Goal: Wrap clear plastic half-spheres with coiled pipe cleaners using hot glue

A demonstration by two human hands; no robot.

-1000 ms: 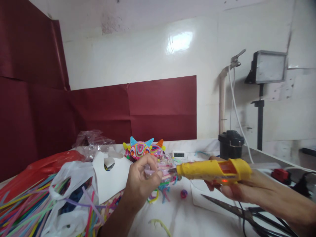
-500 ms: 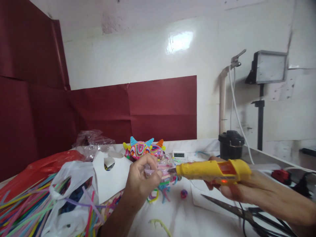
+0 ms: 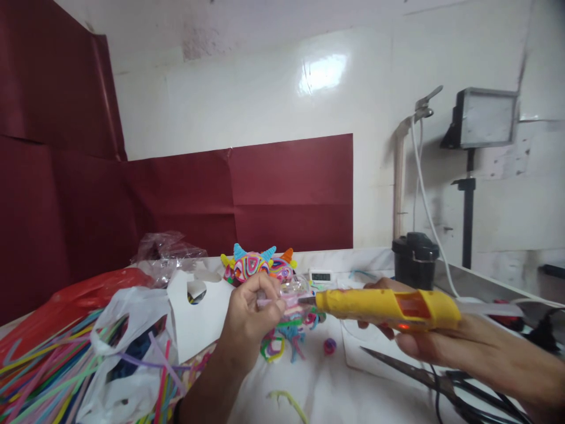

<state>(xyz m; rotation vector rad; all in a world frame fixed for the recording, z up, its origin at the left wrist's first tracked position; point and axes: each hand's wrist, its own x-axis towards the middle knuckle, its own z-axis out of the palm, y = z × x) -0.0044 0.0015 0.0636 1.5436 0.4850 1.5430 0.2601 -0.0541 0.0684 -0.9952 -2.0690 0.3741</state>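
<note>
My right hand (image 3: 445, 344) grips a yellow hot glue gun (image 3: 388, 307) held level, its metal nozzle pointing left. A red light glows on its underside. My left hand (image 3: 249, 315) pinches a thin pale pink strip (image 3: 282, 301) right at the nozzle tip, above the white table (image 3: 335, 388). Below the strip lie several curled coloured strips (image 3: 282, 341). Behind my left hand stand colourful spiked balls (image 3: 253, 265) made of coiled strips.
A heap of long coloured strips in white and red plastic bags (image 3: 88, 347) fills the left. White cut card (image 3: 198, 312) leans beside it. Scissors (image 3: 424, 377) and black cables lie at the right. A black pot (image 3: 415, 259), small digital clock (image 3: 320, 275) and lamp on a stand (image 3: 483, 121) are behind.
The glue gun has tilted slightly and slid a little right and down; my left hand lowered a bit with the strip still at the nozzle.
</note>
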